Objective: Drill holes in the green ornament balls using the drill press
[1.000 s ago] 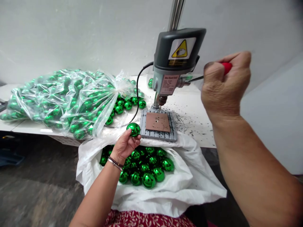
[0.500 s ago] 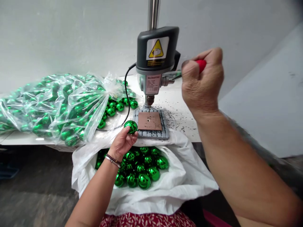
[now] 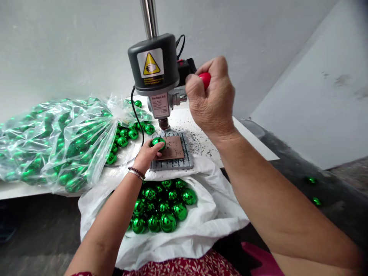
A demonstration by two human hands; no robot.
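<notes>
Between the fingers of my left hand (image 3: 147, 153) is a shiny green ball (image 3: 158, 143). It is held over the left edge of a brown square board (image 3: 175, 147), close to the drill bit. The board lies on the grey slotted base (image 3: 186, 163) of a small bench drill (image 3: 153, 65). My right hand (image 3: 214, 96) is closed around the drill's lever, whose red knob (image 3: 205, 79) shows between the fingers. The chuck (image 3: 163, 123) hangs above the board with a thin bit pointing down.
A clear plastic bag (image 3: 69, 142) full of green balls covers the table's left side. Several balls rest in a white cloth (image 3: 212, 230) on my lap. Dark shavings lie around the drill base. Two green balls (image 3: 312, 180) lie on the floor at right.
My left hand has brought the green ball from beside the base to over the board, near the bit. My right hand stays on the lever. The view has shifted to the right.
</notes>
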